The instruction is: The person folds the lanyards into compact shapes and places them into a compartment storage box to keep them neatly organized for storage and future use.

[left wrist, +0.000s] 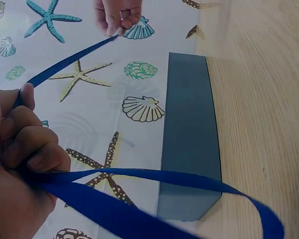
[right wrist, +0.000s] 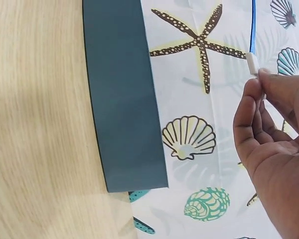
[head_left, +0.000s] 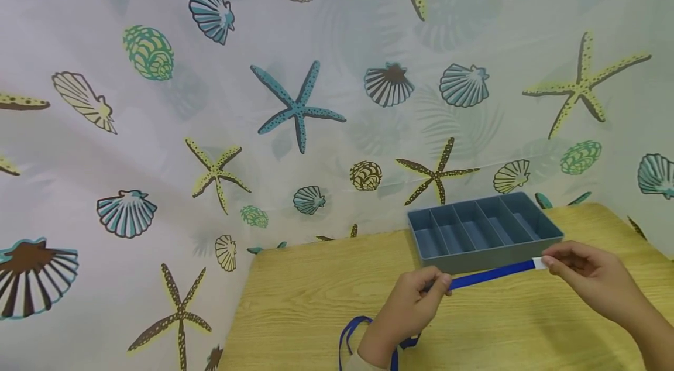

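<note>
A flat blue ribbon (head_left: 492,275) is stretched between my two hands, rising slightly to the right. My left hand (head_left: 408,303) pinches it between thumb and forefinger, and the other fingers curl round more of it, as the left wrist view shows. From that hand a loose blue loop (left wrist: 154,174) hangs down toward the table. The ribbon's right end carries a small white piece (right wrist: 251,63), which my right hand (head_left: 600,283) pinches between thumb and fingertips. What the white piece is made of I cannot tell.
Just behind the ribbon, a grey-blue tray (head_left: 484,257) with several compartments stands on the wooden table (head_left: 316,283). A curtain (head_left: 337,143) printed with shells and starfish hangs along the table's back and sides.
</note>
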Demonstrator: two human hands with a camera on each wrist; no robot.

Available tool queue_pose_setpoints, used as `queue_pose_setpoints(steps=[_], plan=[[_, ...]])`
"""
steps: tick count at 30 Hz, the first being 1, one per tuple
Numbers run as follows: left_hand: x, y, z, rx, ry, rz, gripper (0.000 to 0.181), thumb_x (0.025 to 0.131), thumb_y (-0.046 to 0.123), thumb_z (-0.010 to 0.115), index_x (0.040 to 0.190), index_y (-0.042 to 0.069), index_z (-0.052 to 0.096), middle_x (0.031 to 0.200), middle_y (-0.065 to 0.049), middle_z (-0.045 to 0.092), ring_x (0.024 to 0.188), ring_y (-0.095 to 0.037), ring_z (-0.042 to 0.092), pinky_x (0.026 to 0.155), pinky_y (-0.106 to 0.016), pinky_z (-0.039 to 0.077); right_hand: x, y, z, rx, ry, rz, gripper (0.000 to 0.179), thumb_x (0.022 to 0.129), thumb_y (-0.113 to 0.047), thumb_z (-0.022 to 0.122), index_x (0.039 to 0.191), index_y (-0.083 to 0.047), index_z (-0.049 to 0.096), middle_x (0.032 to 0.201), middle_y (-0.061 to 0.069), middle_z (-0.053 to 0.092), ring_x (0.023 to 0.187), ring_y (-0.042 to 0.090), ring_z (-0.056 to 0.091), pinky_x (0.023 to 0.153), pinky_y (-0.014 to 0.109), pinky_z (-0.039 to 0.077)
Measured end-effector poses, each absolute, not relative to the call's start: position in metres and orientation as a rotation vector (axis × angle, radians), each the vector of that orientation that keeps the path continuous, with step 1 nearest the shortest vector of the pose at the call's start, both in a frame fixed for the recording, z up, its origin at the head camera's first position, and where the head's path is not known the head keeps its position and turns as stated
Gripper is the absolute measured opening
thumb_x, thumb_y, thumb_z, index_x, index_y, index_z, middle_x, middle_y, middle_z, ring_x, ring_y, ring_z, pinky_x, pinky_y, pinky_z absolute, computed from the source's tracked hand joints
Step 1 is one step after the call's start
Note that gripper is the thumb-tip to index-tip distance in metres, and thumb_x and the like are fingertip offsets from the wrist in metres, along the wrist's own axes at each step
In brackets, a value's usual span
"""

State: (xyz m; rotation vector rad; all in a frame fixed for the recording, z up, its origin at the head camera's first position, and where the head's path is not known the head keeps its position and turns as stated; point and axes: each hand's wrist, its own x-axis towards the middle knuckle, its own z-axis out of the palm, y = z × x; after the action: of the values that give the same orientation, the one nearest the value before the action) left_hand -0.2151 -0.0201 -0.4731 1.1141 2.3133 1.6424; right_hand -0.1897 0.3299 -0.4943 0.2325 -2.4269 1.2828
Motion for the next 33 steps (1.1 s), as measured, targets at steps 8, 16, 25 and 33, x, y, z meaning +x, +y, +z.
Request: queue_pose_setpoints(steps=[8, 16, 25, 33], plan=[[-0.210, -0.017, -0.463, 1.030, 2.097, 1.804, 0.040, 0.116, 0.030, 0.044, 0.107, -0.002, 0.068, 0.057, 0.001, 0.036, 0.047, -0.003, 0.029, 0.054, -0.019, 0.034, -0.191, 0.316, -0.503, 0.312, -2.506, 1.372, 0.010, 0.104, -0.007, 0.069, 0.112, -0.003, 0.073, 0.094, -0.006, 0.074, 0.080, 0.005, 0.070, 0.065, 0.023, 0.057], [-0.208, -0.016, -0.455, 1.031, 2.046, 1.869, 0.039, 0.117, 0.027, 0.042, 0.110, -0.005, 0.064, 0.059, -0.005, 0.033, 0.045, -0.005, 0.025, 0.053, -0.019, 0.033, -0.193, 0.305, -0.515, 0.474, -2.540, 1.491, 0.011, 0.105, -0.005, 0.065, 0.112, -0.003, 0.073, 0.095, -0.004, 0.073, 0.078, 0.010, 0.068, 0.065, 0.026, 0.057], [-0.206, -0.010, -0.456, 1.049, 2.051, 1.939, 0.037, 0.117, 0.024, 0.042, 0.108, -0.006, 0.062, 0.060, -0.017, 0.036, 0.048, -0.004, 0.027, 0.053, -0.019, 0.033, -0.187, 0.282, -0.517, 0.474, -2.473, 1.359, 0.011, 0.102, -0.008, 0.071, 0.107, -0.017, 0.075, 0.095, -0.008, 0.072, 0.071, 0.010, 0.064, 0.059, 0.026, 0.051], [-0.201, -0.003, -0.459, 1.031, 2.112, 1.965, 0.037, 0.117, 0.024, 0.042, 0.105, -0.005, 0.062, 0.062, -0.023, 0.040, 0.047, -0.001, 0.028, 0.053, -0.018, 0.033, -0.178, 0.248, -0.487, 0.628, -2.228, 1.337, 0.031, 0.094, 0.008, 0.074, 0.107, -0.021, 0.075, 0.095, -0.010, 0.069, 0.075, 0.006, 0.060, 0.064, 0.022, 0.050]])
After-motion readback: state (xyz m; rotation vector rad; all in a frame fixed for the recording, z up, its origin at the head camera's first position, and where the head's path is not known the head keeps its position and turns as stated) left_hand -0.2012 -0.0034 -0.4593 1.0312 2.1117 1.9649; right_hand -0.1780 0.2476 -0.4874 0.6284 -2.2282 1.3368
